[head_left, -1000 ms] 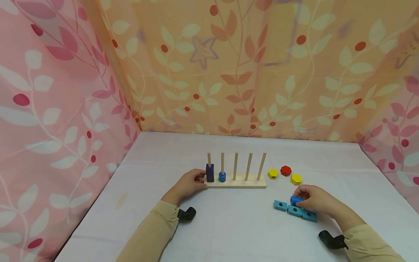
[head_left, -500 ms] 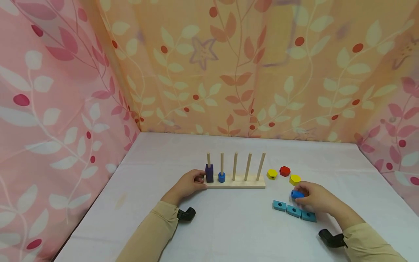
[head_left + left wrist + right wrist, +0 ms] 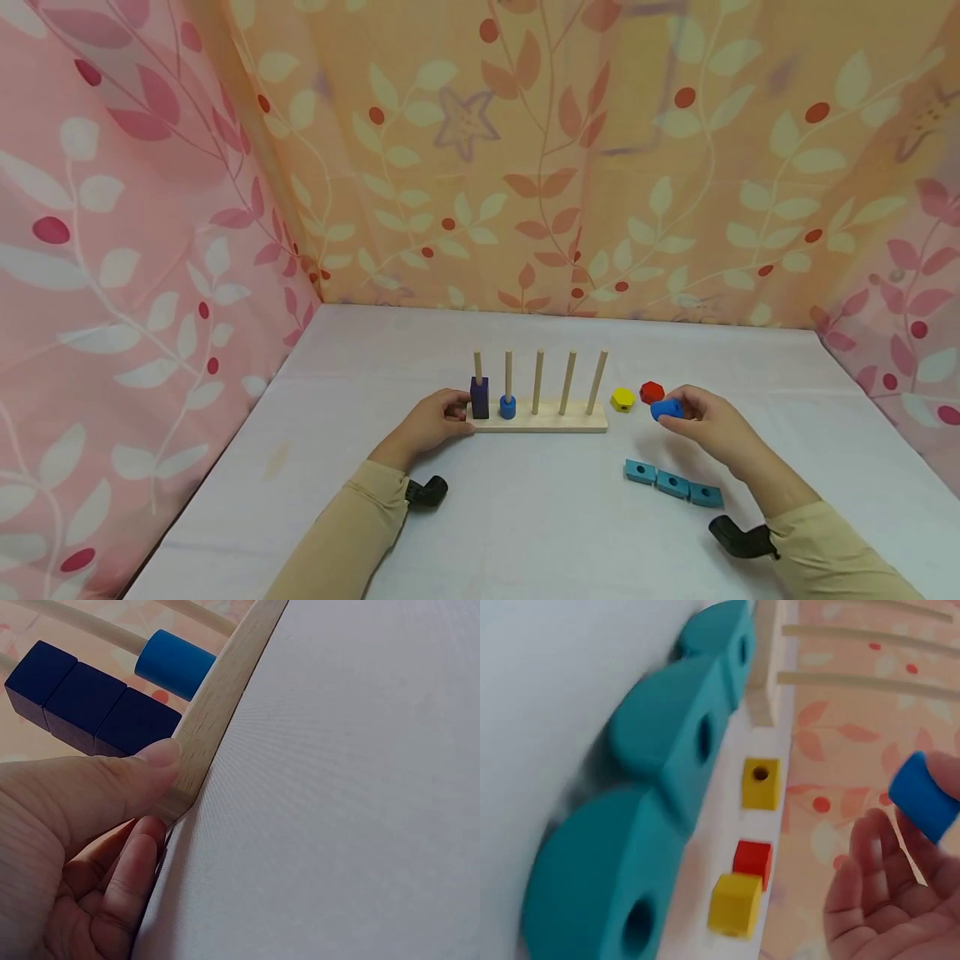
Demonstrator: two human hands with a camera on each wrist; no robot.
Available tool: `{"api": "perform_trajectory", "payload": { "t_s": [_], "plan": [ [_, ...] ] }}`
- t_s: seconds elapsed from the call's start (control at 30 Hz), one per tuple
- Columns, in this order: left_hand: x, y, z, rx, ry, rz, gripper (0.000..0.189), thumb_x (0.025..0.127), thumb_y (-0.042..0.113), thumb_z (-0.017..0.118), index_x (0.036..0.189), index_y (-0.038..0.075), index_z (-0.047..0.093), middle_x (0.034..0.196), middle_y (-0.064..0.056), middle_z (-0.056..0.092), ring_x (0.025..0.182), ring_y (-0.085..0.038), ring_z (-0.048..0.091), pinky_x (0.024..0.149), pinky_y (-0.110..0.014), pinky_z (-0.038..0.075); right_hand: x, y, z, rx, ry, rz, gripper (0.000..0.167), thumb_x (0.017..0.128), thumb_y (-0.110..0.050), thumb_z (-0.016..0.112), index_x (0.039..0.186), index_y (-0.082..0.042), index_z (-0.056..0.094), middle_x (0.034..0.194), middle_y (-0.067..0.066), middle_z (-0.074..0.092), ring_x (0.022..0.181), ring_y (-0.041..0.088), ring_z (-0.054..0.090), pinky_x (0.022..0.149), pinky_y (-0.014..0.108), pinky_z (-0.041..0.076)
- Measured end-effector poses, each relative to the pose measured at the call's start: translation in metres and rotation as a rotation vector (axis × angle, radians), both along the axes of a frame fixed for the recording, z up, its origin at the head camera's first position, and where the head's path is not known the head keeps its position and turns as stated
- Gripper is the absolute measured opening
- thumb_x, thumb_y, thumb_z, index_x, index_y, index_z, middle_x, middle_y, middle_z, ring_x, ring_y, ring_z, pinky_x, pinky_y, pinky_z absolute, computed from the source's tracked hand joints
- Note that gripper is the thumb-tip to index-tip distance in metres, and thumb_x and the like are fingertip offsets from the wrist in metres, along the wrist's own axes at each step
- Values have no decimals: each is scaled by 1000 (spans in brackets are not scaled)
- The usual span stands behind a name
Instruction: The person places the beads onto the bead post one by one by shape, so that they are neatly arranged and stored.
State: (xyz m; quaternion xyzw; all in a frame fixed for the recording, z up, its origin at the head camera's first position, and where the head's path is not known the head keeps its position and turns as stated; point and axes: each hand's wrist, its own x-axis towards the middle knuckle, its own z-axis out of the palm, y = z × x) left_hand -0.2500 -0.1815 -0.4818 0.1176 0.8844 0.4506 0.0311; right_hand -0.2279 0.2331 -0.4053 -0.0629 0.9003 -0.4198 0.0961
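Patterned fabric, orange (image 3: 555, 167) at the back and pink (image 3: 135, 275) at either side, printed with leaves and dots, encloses a white-covered surface (image 3: 525, 517). Beige sleeves (image 3: 337, 533) enter from the near edge. Near mid-surface stands a wooden peg rack (image 3: 547, 425), its flat base carrying a row of five pegs (image 3: 537, 382). The left hand (image 3: 427, 423) grips the left end of the base, thumb on its near edge and fingers curled about the corner. The right hand (image 3: 712, 425), beyond the rack's right end, pinches a blue cylinder (image 3: 667, 409) between thumb and fingers, raised above the surface. Nearer the person, below the right hand, three teal blocks (image 3: 664, 481) lie in a slanting row, each with a hole. Black devices (image 3: 427, 492) project from both cuffs. Three dark purple blocks (image 3: 86, 697) are stacked on the leftmost peg. Right of the rack lie a yellow block (image 3: 622, 400) and, farther right, a red block (image 3: 652, 392); another yellow block (image 3: 735, 905), seen beside the red one in the right wrist view, is hidden in the head view. A shorter blue piece (image 3: 507, 408) sits at the foot of the second peg.
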Motion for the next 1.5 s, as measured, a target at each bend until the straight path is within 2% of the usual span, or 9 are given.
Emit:
{"api": "perform_trajectory", "payload": {
  "t_s": [0.2, 0.27, 0.4, 0.53, 0.67, 0.97, 1.13, 1.37, 1.5],
  "plan": [
    [-1, 0, 0, -7, 2, -2, 49, 73, 18, 77, 117, 7, 59, 97, 0, 58, 84, -13, 54, 76, -30, 43, 1, -12, 9, -123, 71, -32, 34, 84, -24, 66, 103, -1, 49, 110, 19, 58, 94, 26, 58, 82, 41, 48],
    [-1, 0, 0, -9, 1, -2, 50, 73, 19, 77, 117, 7, 59, 96, 0, 58, 84, -13, 54, 76, -31, 43, 0, -16, 10, -184, 86, -10, 32, 85, -18, 65, 103, 1, 47, 109, 21, 58, 92, 25, 60, 81, 38, 49],
    [0, 1, 1, -10, -2, -1, 50, 73, 18, 77, 118, 7, 59, 96, 0, 58, 84, -12, 54, 76, -30, 43, -1, -25, 14, -259, 102, 52, 33, 86, -17, 64, 105, 3, 47, 104, 21, 59, 86, 19, 62, 77, 28, 50],
    [-1, 1, 1, -24, -10, 0, 50, 73, 18, 77, 118, 8, 59, 93, 0, 58, 83, -12, 53, 75, -30, 43, -2, -37, 20, -263, 107, 80, 37, 86, -22, 65, 107, 3, 49, 103, 19, 60, 84, 15, 60, 78, 27, 49],
    [0, 1, 1, -29, -13, 0, 50, 73, 18, 77, 118, 8, 59, 92, 1, 57, 83, -12, 53, 75, -30, 43, -4, -53, 28, -253, 123, 92, 36, 86, -23, 65, 109, 1, 51, 102, 16, 59, 87, 19, 58, 77, 28, 49],
    [1, 0, 0, -31, 4, -10, 50, 73, 19, 77, 118, 8, 59, 94, 1, 58, 83, -12, 53, 75, -31, 43, -15, -88, 47, -254, 246, 156, 35, 85, -24, 66, 111, -3, 56, 98, 12, 60, 85, 26, 57, 73, 23, 48],
    [2, 2, 1, -21, -4, -6, 50, 73, 19, 77, 118, 9, 59, 93, 1, 57, 82, -12, 53, 76, -31, 43, -16, -103, 55, -313, 302, 193, 30, 85, -20, 66, 109, -4, 56, 99, 10, 60, 86, 23, 59, 76, 22, 48],
    [2, 1, 1, -35, 15, -9, 49, 74, 18, 76, 118, 9, 59, 95, 1, 59, 83, -11, 53, 76, -31, 43, -17, -127, 66, -377, 322, 223, 30, 85, -15, 65, 111, -2, 55, 101, 12, 57, 89, 23, 58, 78, 21, 48],
    [1, 0, 0, -27, 17, -9, 48, 74, 18, 76, 118, 8, 59, 95, 0, 59, 83, -12, 53, 76, -31, 43, -20, -142, 67, -362, 340, 252, 30, 86, -14, 64, 112, -3, 54, 103, 11, 56, 99, 24, 57, 86, 28, 46]
  ]
}}
